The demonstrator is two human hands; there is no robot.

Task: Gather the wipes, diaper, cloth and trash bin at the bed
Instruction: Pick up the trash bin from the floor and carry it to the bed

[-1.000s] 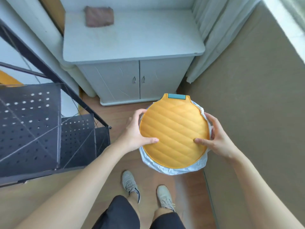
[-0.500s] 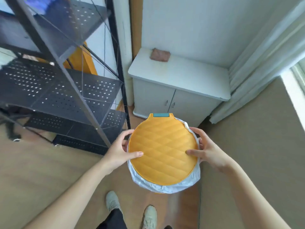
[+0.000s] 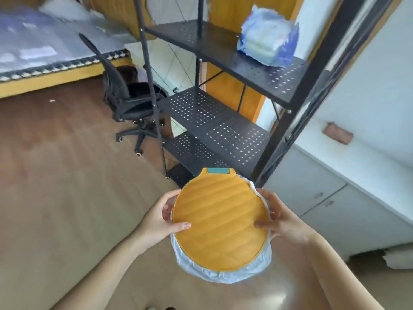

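**Bin carried in both hands, lower centre**

Okay, quick pass, biggest first. I see wood floor (image 3: 67, 175) filling the left and bottom of the frame. Bed (image 3: 44, 63) sits upper left, blurred, with pale bedding on it. Black perforated shelf rack (image 3: 214, 121) runs from top centre down to the middle. White cabinet (image 3: 348, 198) is at the right edge, doors shut. Black office chair (image 3: 131, 104) stands left of the rack, near the foot of the bed.

Trash bin (image 3: 220, 222) is lower centre, held off the floor, well apart from the bed. Orange quilted lid is closed, teal tab at its far edge, and a white liner bag puffs out under the rim.

Left hand (image 3: 161, 222) grips the bin's left rim, thumb lying on the lid, fingers curled under. Right hand (image 3: 281, 220) grips the right rim the same way, thumb on the lid.

Diaper pack (image 3: 268, 41), blue and white, sits on the rack's top visible shelf, upper right. Brownish cloth (image 3: 337, 136) lies on the cabinet top, right side. I can't spot the wipes.
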